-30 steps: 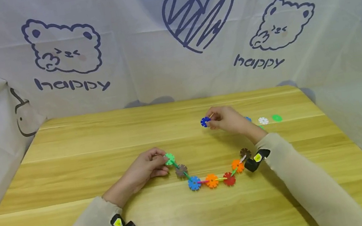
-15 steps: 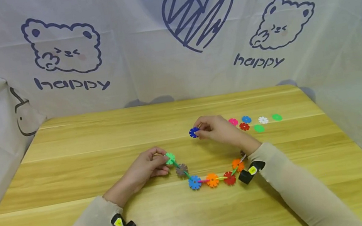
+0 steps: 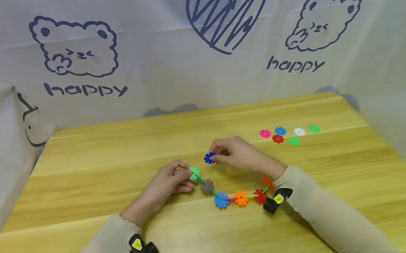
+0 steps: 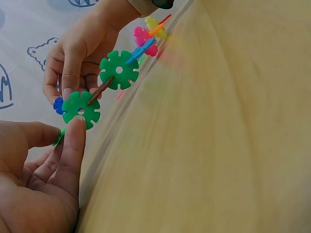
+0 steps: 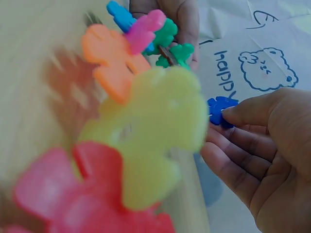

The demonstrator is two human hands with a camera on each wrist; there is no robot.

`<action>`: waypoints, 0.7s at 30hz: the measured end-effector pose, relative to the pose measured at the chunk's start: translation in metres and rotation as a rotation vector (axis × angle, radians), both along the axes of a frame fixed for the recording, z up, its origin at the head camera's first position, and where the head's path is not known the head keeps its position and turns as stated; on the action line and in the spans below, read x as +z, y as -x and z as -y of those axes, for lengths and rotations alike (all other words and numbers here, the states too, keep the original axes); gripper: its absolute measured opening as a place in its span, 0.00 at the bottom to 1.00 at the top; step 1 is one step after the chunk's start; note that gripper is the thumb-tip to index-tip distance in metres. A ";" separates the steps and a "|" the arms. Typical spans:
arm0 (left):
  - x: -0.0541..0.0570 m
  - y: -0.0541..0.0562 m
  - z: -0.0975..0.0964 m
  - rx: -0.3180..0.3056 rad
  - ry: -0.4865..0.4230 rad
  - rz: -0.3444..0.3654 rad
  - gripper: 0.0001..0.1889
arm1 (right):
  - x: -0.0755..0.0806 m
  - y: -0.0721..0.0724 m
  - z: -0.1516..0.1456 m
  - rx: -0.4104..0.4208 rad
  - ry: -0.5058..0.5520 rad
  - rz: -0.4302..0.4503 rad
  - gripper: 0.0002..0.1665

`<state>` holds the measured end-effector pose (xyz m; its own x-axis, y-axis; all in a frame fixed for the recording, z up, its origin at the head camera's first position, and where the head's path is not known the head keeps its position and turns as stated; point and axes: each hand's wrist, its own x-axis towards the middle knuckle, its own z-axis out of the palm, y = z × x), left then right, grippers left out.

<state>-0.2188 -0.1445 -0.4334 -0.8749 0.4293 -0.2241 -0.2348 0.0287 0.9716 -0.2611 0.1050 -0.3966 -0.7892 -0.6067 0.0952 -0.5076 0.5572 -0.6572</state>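
A chain of notched plastic discs (image 3: 241,198), linked edge to edge, curves across the table between the two forearms. The left hand (image 3: 164,181) pinches the light green disc (image 3: 194,173) at its left end between thumb and fingers. In the left wrist view that green disc (image 4: 81,110) hangs in line with a second green disc (image 4: 119,70). The right hand (image 3: 236,154) pinches a single dark blue disc (image 3: 209,158) by its edge, close to the right of the green end disc. The right wrist and its camera cover the chain's right end in the head view.
Several loose notched discs, including a white disc (image 3: 299,131) and a red disc (image 3: 278,139), lie flat at the table's back right. Behind the wooden table (image 3: 110,140) hangs a white cloth (image 3: 163,71) with bear and heart drawings.
The right hand has carried the dark blue disc left and nearer, close to the green end disc. Loose discs it had covered now show. The left hand has hardly moved.
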 end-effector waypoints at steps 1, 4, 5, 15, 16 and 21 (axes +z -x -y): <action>0.000 0.001 -0.001 0.000 -0.002 -0.002 0.13 | 0.000 -0.001 0.000 0.001 -0.007 -0.005 0.04; 0.001 0.002 -0.003 0.002 -0.006 -0.008 0.12 | 0.001 -0.003 0.001 0.005 -0.035 -0.014 0.03; 0.001 0.002 -0.003 0.003 -0.002 -0.012 0.12 | 0.001 -0.004 0.002 0.010 -0.042 -0.015 0.03; 0.002 0.001 -0.001 0.010 0.018 -0.008 0.13 | 0.001 -0.015 0.012 0.048 -0.121 -0.056 0.02; 0.002 0.001 -0.001 0.011 0.018 -0.006 0.13 | 0.000 -0.016 0.012 0.047 -0.122 -0.051 0.02; 0.004 0.001 -0.001 0.010 0.023 -0.006 0.15 | -0.001 -0.020 0.013 0.040 -0.117 -0.046 0.02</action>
<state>-0.2199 -0.1433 -0.4292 -0.8806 0.4153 -0.2283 -0.2293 0.0483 0.9722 -0.2409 0.0922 -0.3971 -0.7605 -0.6467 0.0579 -0.5593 0.6071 -0.5644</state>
